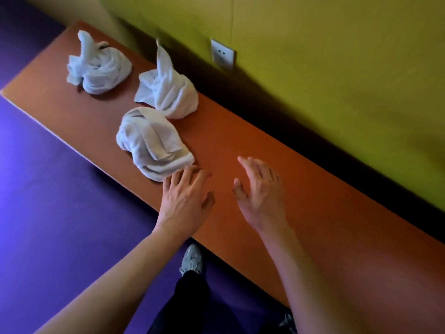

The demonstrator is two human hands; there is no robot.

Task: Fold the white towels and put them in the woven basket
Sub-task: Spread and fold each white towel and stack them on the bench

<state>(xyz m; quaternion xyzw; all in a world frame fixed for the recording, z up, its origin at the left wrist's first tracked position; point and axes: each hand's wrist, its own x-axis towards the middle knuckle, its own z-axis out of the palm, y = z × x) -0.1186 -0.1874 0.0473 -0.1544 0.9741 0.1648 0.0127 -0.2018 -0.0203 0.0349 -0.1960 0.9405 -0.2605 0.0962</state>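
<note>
Yellow-green wall with a white wall socket (222,54) runs behind a long orange-brown table (301,189), and purple floor (48,189) spreads below it. Three white terry towels sit bundled on the table's far end: the nearest rolled towel (154,143), a middle towel with an upright point (168,90), and a farthest twisted towel (98,68). The left hand (186,196) hovers with fingers spread just beside the nearest towel's lower edge, perhaps brushing it; its grip is apart and holds nothing. The right hand (261,194) hangs over bare table, fingers loose and apart, also empty. No woven basket is in view.

The nearest towel lies close to the table's front edge, so a careless one-handed pull could drag it off onto the floor. Each bundle is loosely twisted and would likely unravel unevenly when lifted, spoiling a neat fold. Reaching across for the farther towels could topple the upright point.
</note>
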